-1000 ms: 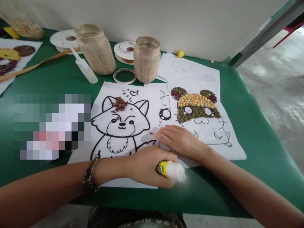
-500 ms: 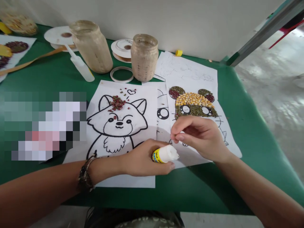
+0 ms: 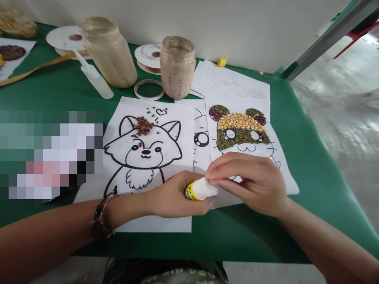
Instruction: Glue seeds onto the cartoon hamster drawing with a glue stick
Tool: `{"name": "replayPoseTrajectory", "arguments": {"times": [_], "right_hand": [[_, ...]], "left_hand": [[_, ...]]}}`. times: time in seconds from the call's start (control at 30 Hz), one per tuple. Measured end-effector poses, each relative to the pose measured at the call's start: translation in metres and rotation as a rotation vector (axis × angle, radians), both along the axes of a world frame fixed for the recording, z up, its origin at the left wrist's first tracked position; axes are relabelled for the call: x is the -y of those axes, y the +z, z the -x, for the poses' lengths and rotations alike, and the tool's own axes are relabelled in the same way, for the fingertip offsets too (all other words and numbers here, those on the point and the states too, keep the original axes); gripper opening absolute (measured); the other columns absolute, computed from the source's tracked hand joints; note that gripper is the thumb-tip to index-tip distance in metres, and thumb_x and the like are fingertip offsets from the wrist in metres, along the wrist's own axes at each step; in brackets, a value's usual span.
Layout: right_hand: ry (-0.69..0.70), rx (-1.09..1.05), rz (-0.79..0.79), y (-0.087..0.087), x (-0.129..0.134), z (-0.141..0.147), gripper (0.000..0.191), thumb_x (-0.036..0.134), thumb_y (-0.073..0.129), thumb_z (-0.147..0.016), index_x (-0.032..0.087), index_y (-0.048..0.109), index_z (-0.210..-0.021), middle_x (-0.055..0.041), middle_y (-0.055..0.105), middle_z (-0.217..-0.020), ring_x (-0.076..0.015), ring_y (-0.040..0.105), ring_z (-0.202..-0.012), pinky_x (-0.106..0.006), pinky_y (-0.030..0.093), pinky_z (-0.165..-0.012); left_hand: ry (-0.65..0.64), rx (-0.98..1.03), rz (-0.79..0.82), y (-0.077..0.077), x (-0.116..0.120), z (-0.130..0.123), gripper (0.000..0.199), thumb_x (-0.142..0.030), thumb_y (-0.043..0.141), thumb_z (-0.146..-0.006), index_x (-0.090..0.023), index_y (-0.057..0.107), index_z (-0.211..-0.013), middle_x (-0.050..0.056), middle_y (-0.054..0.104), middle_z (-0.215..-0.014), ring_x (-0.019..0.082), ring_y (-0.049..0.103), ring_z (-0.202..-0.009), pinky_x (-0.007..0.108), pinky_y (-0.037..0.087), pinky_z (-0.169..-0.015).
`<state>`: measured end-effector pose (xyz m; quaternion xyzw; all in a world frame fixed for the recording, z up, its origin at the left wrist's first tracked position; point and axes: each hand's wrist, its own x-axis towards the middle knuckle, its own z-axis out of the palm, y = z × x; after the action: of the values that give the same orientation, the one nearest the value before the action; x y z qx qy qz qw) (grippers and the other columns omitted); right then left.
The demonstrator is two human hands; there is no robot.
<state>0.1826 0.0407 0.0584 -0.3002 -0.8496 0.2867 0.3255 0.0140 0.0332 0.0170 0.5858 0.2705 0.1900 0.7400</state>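
My left hand is wrapped round a glue stick with a yellow label, its white end pointing right. The thumb and forefinger of my right hand are pinched together at that end, touching it or just over it. Anything between the fingertips is too small to make out. Under my left hand lies a line drawing of a fox-like animal, with a heap of red and green beans on its forehead. Beyond my right hand is a hamster drawing, partly filled with corn kernels and green beans.
Two cloudy jars, a white squeeze bottle, ribbon spools and a tape roll stand along the back. A yellow cap lies by the wall. A blurred-out patch covers something at left.
My right hand has moved left and slightly down, bringing its pinched fingertips to the glue stick's end. The left hand keeps its hold. The whole view has shifted slightly.
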Motion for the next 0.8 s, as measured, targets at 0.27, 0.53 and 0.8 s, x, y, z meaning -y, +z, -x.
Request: {"name": "replayPoseTrajectory", "arguments": {"times": [0.27,0.53,0.8], "right_hand": [[0.010,0.020,-0.066,-0.005,0.001,-0.002,0.022,0.009,0.051,-0.081,0.021,0.066,-0.093,-0.0038,0.069,-0.087,-0.0109,0.064,-0.078,-0.021,0.054,-0.066],[-0.013,0.005,-0.218,-0.014,0.004,-0.001,0.021,0.006,0.054,-0.078,0.014,0.065,-0.094,-0.0080,0.068,-0.093,-0.0110,0.064,-0.086,-0.017,0.053,-0.080],[-0.075,-0.029,-0.235,-0.018,0.011,0.002,0.019,0.005,0.054,-0.078,0.015,0.064,-0.090,-0.0062,0.069,-0.090,-0.0107,0.064,-0.085,-0.018,0.055,-0.077]], "left_hand": [[0.052,0.014,0.047,0.003,-0.002,-0.002,0.016,-0.018,0.050,-0.067,-0.018,0.038,-0.055,-0.008,0.035,-0.049,0.005,0.030,-0.045,0.018,0.027,-0.043],[0.091,-0.007,0.061,0.000,0.000,0.000,0.011,-0.022,0.049,-0.067,-0.018,0.041,-0.059,-0.007,0.034,-0.052,0.005,0.030,-0.047,0.018,0.027,-0.043],[0.104,0.004,0.085,0.001,0.001,0.000,0.011,-0.018,0.049,-0.064,-0.017,0.041,-0.057,-0.007,0.034,-0.051,0.005,0.030,-0.047,0.017,0.028,-0.043]]}}
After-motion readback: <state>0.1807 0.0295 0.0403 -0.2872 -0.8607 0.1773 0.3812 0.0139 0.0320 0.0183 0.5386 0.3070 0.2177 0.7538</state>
